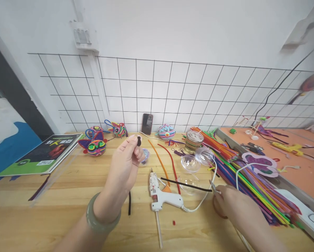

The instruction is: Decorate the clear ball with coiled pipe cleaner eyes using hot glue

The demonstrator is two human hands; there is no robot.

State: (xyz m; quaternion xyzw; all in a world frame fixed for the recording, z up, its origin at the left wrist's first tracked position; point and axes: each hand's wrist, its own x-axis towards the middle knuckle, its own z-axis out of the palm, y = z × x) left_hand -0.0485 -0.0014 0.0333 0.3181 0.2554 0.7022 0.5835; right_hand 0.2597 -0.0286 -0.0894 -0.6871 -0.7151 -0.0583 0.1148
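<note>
My left hand [126, 164] is raised over the wooden table [67, 210], fingers pinched on a small black piece [139, 141] at the fingertips. A green bangle circles that wrist. My right hand [234, 206] rests low at the right, closed around small pliers [214, 187] whose tips hold one end of a long black pipe cleaner [185, 184]. A white glue gun [160, 196] lies between the hands, its cord curling right. A short black pipe cleaner piece [130, 202] lies by my left wrist.
A heap of coloured pipe cleaners [251, 175] fills the right side. Clear plastic half-spheres [196, 161], a tape roll [194, 140], orange and red stems, pipe-cleaner figures [95, 143], a phone [147, 123] and a green book [41, 154] lie around. An orange tabletop stands at far right.
</note>
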